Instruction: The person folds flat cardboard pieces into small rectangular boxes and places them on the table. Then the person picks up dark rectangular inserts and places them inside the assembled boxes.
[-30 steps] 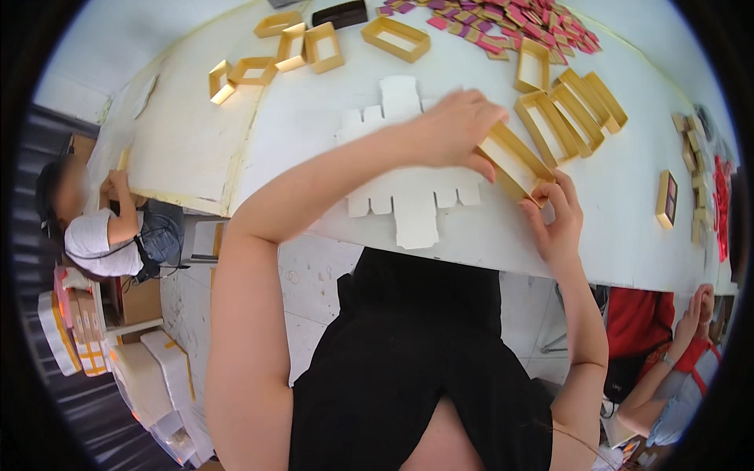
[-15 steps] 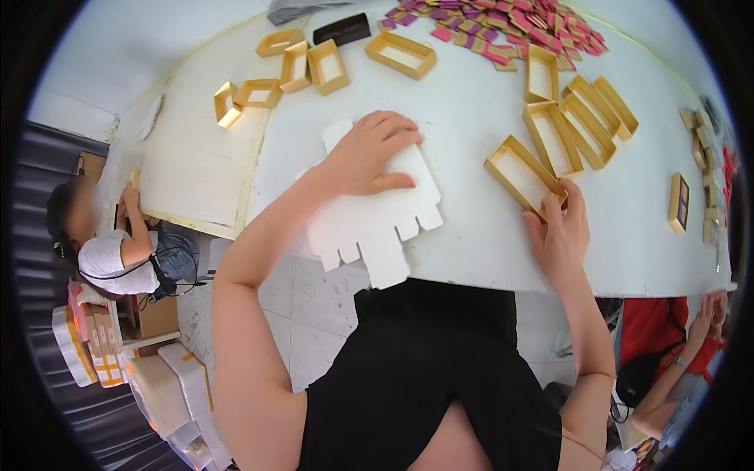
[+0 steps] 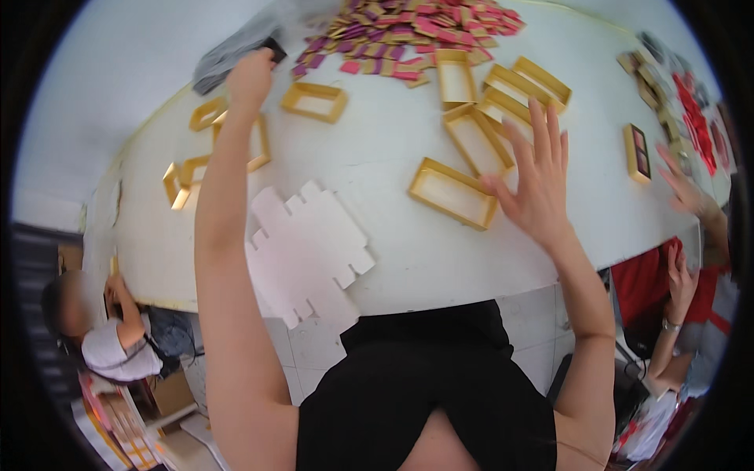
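My left hand point(image 3: 250, 77) reaches to the far left of the table, fingers closed on a small dark rectangular block point(image 3: 275, 49). Only one end of that block shows past the hand. Spread open and holding nothing, my right hand point(image 3: 540, 184) is above the table beside a gold rectangular frame point(image 3: 452, 206). Its thumb is close to the frame's right end; whether they touch, I cannot tell. A flat white die-cut card point(image 3: 308, 245) with notched edges lies near the table's front edge, beside my left forearm.
More gold frames point(image 3: 314, 102) stand left of centre and in a cluster at right. A heap of pink, purple and gold pieces point(image 3: 416, 35) lies at the back, near grey plastic point(image 3: 236, 59). A two-panel gold box point(image 3: 637, 153) is at right. People sit at both sides.
My left hand has left the white card and gone far left to the dark block. My right hand has let go of the gold frame and opened. The view has shifted.
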The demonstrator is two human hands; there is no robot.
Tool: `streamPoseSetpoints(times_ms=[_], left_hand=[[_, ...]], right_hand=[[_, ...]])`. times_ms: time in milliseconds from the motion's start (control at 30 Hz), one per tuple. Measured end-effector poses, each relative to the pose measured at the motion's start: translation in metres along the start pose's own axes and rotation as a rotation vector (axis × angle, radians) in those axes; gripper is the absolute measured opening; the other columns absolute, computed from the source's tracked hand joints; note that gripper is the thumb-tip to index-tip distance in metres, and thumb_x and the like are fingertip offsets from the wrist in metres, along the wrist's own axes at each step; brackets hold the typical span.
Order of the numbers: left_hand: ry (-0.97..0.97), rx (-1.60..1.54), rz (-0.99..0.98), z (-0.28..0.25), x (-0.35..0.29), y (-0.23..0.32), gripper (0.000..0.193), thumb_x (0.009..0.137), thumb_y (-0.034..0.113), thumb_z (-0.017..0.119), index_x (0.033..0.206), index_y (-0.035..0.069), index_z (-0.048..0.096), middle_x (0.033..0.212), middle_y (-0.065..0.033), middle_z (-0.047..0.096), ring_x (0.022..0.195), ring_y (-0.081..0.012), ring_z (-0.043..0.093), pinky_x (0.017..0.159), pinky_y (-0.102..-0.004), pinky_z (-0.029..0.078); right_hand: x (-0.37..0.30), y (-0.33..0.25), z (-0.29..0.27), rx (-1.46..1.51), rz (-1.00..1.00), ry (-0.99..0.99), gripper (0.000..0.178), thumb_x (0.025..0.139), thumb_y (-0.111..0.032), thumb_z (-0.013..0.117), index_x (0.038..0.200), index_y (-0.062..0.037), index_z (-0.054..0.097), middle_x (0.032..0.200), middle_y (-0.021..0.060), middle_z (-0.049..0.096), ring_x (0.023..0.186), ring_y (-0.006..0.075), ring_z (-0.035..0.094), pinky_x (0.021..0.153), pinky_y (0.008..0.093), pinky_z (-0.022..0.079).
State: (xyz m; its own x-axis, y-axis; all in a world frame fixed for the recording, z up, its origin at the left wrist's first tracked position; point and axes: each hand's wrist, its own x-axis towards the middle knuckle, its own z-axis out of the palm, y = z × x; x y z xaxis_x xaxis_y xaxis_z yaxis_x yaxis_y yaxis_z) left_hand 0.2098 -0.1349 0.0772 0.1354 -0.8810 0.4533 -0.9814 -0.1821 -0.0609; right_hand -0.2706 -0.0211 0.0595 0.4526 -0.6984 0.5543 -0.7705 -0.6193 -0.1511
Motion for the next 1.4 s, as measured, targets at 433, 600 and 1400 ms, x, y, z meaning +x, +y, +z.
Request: streamPoseSetpoints(times_ms=[433,600,1400], left_hand=[[-0.556,-1.849,-0.188,-0.098,-0.068,0.223,0.022,0.091,0.019,0.074,0.108,0.005,0.071,0.096,-0.0032,0.071,0.087,-0.0112,0.068,0.073,-0.031,0.06],[-0.613,-1.949,-0.216,-0.1,-0.072,0.275,0.021,0.089,0.013,0.075,0.107,0.003,0.07,0.098,-0.0042,0.071,0.089,-0.012,0.068,0.076,-0.0325,0.06],[-0.424,-0.988,0.654,-0.007,0.004,0.317,0.057,0.078,0.005,0.076,0.133,0.01,0.061,0.133,-0.011,0.059,0.122,-0.0282,0.056,0.095,-0.0385,0.053]], right_hand=[[0.052,0.058,0.008,0.21,0.134,-0.24,0.07,0.093,-0.048,0.066,0.142,-0.0023,0.048,0.145,0.02,0.049,0.136,0.0381,0.044,0.108,0.0576,0.035],[0.064,0.033,-0.019,1.238,0.34,-0.087,0.065,0.091,-0.022,0.074,0.144,0.0008,0.043,0.129,0.0213,0.06,0.113,0.0285,0.064,0.093,0.0404,0.054],[0.064,0.121,0.043,0.094,-0.01,-0.004,0.028,0.083,-0.014,0.074,0.111,-0.0103,0.072,0.117,0.0105,0.067,0.101,0.0321,0.062,0.088,0.0421,0.052]])
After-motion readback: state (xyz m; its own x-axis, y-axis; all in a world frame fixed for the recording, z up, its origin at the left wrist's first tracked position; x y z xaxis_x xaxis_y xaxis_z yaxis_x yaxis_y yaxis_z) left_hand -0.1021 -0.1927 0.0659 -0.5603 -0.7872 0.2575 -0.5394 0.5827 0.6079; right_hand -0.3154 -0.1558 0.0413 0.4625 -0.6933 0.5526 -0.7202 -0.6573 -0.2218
